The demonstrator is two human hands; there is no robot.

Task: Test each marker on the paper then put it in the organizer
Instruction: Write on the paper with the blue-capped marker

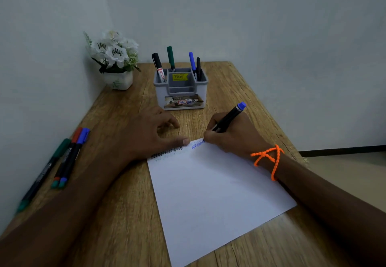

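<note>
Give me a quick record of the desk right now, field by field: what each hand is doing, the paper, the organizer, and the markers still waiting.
right hand: grips blue marker, tip on paper
left hand: fingers spread, steadying the paper's far edge
paper: black and blue zigzags along far edge
organizer: four markers upright in it
loose markers: three lying at table's left edge
flower pot: far left corner

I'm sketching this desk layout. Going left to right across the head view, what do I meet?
Loose markers → flower pot → left hand → organizer → right hand holding the blue marker → orange wristband.
</note>
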